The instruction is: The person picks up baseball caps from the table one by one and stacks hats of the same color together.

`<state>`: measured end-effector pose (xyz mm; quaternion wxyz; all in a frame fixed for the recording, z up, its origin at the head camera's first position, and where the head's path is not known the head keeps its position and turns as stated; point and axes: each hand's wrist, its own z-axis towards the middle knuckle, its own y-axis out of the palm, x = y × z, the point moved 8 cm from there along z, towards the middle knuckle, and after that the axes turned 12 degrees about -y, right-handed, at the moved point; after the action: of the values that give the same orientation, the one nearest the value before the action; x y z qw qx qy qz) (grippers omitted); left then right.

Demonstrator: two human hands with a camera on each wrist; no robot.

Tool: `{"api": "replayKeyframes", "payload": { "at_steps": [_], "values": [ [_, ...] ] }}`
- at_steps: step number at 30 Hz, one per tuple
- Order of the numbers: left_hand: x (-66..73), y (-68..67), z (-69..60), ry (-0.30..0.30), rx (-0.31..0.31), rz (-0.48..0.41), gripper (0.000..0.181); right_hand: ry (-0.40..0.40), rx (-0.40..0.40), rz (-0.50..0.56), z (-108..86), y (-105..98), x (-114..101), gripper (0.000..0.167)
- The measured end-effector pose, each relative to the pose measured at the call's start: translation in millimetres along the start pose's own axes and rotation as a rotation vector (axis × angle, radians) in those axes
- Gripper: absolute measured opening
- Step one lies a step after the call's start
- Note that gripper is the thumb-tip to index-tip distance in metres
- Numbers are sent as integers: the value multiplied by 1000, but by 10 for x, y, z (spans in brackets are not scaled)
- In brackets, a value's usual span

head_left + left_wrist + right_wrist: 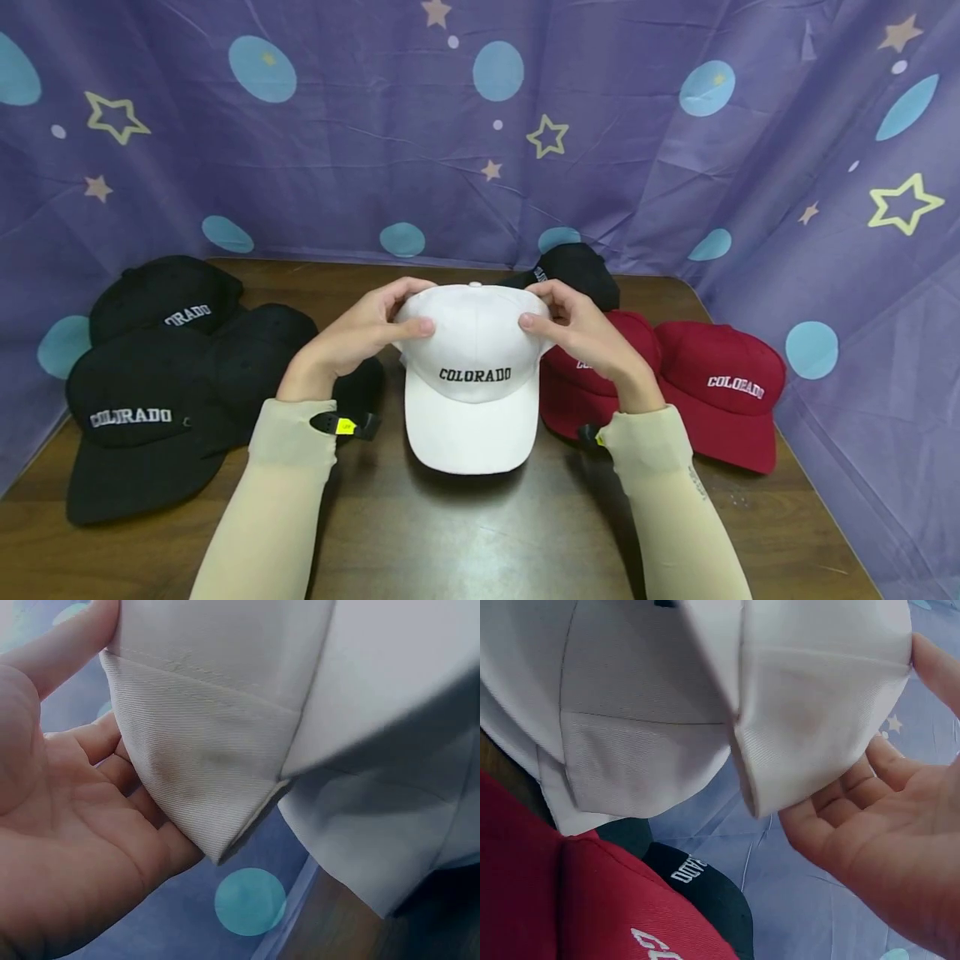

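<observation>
White cap (474, 392) sits between your hands at the middle of the table (420, 542), its brim pointing to 6 o'clock and the COLORADO lettering facing you. It appears raised, with shadow beneath the brim. More white cloth shows below it in the wrist views; whether that is a second cap is hard to tell.

Expect it to be light, with a crown that gives under pressure and a brim that should be stiffer. The woven cloth looks unlikely to slip or break, though hard squeezing could dent the front. The upper sides of the crown seem a good place to hold, since the grip is even and the lettering stays uncovered.

Your left hand (360, 329) pinches the crown at 10 o'clock and your right hand (581, 329) pinches it at 2 o'clock, each thumb on the front and the fingers reaching behind. Your forearms come in from 7 and 5 o'clock, nearly mirrored, with the wrists turned inward.

Around the cap, black caps (135, 375) lie toward 9 o'clock, another black cap (581, 275) toward 1 o'clock, and red caps (720, 367) toward 3 o'clock, near your right wrist.
</observation>
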<state>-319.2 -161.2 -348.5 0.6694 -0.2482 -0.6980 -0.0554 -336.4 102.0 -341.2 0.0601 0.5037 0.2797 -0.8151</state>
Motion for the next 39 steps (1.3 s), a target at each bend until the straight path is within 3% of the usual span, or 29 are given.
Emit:
{"api": "replayKeyframes", "payload": {
  "at_steps": [11, 24, 39],
  "values": [
    [-159, 1, 97, -72, 25, 22, 56, 51, -33, -49, 11, 41, 167, 41],
    [-261, 9, 156, -124, 39, 50, 57, 99, -42, -26, 9, 76, 316, 42],
    [-329, -4, 197, -120, 50, 104, 58, 90, -44, -45, 34, 104, 408, 42]
  ]
}}
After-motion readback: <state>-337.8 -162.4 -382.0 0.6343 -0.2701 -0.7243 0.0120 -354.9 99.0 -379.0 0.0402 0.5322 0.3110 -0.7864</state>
